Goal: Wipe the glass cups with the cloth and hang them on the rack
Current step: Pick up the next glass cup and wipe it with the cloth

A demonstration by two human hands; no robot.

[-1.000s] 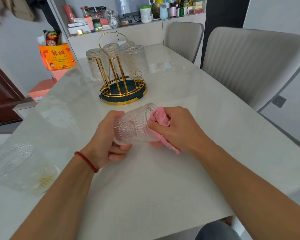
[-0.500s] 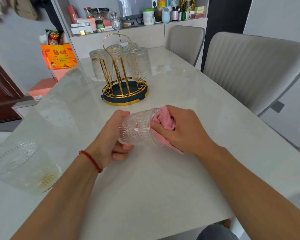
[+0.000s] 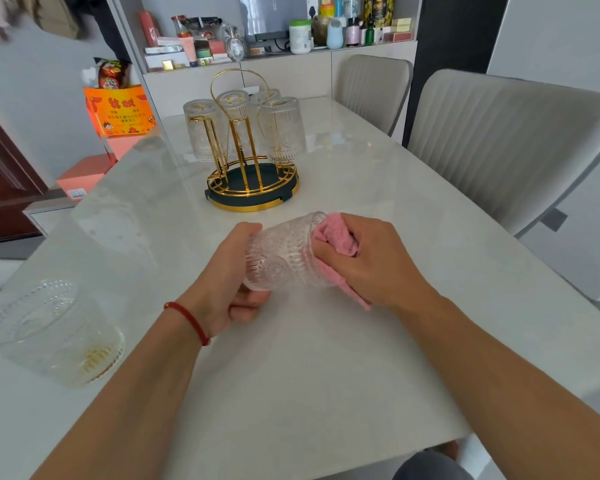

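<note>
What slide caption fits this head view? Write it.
Left hand holds glass cup; right hand presses pink cloth into it.

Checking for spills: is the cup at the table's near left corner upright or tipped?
Upright. The cup stands on its base on the table, mouth up.

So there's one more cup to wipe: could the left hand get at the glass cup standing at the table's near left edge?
Probably yes, once freed: the left hand grips the ribbed glass cup now, but bare table lies between it and the standing cup.
</note>
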